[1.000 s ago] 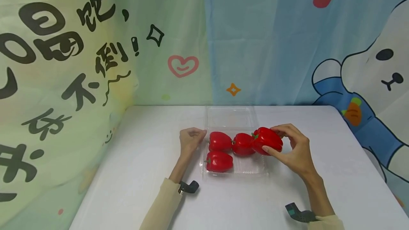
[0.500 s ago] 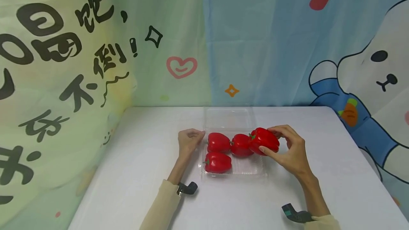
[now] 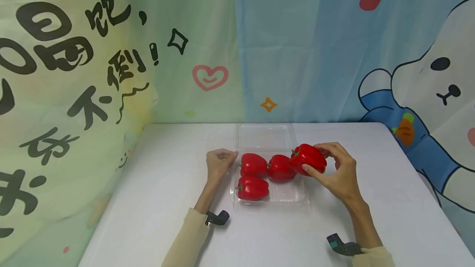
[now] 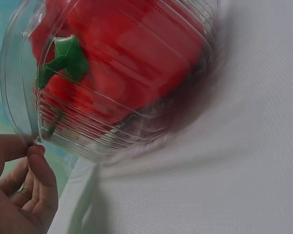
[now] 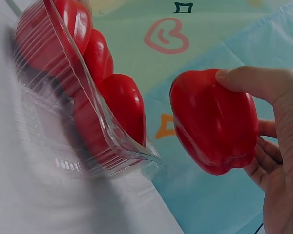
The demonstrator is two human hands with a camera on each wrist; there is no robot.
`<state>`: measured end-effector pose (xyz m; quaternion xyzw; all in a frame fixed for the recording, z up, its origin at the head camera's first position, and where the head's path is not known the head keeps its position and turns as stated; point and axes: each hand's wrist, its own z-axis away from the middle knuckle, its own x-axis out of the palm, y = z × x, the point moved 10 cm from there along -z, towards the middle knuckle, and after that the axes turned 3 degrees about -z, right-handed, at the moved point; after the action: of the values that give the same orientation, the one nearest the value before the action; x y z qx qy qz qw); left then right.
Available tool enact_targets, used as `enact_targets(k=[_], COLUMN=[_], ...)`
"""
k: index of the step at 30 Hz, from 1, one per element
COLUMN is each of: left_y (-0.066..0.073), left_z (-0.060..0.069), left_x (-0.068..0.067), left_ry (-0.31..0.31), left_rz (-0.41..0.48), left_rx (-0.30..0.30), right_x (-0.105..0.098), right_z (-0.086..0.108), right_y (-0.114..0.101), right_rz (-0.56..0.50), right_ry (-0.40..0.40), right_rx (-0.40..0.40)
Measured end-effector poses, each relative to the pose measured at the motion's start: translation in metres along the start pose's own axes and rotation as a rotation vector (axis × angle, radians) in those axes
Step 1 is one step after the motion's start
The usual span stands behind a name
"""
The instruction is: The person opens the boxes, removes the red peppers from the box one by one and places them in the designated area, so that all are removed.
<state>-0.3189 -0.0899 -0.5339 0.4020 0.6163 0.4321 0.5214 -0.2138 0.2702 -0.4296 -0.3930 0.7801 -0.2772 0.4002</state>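
Observation:
A clear plastic clamshell box [image 3: 285, 195] lies on the white table, its lid [image 3: 265, 137] folded back flat behind it. Inside are three red bell peppers: one at the back left [image 3: 254, 165], one at the back right [image 3: 281, 169] and one at the front left [image 3: 252, 188]. My left hand [image 3: 221, 164] pinches the box's left rim between thumb and finger, seen closely in the left wrist view. Another red bell pepper [image 5: 212, 122] is in my right hand [image 3: 339, 172], thumb on one side and fingers on the other. It is held above the box's back right corner, apart from the peppers inside.
The white table [image 3: 167, 168] extends on both sides of the box. A printed curtain [image 3: 297, 52] hangs along its back edge and left side. Dark wrist mounts [image 3: 218, 218] sit on both forearms.
My right hand has lifted its bell pepper slightly from beside the back right pepper. My left hand stays on the box rim. The head view has shifted a little.

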Motion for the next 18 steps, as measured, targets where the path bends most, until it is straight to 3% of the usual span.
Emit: enact_targets(k=[18], left_y=[0.0], left_z=[-0.001], left_x=[0.0], left_ry=[-0.004], left_rz=[-0.011], left_rx=[-0.018], right_x=[-0.017], right_z=[-0.005], right_y=[0.028], right_rz=[0.108], right_ry=[0.122], right_rx=[0.105])
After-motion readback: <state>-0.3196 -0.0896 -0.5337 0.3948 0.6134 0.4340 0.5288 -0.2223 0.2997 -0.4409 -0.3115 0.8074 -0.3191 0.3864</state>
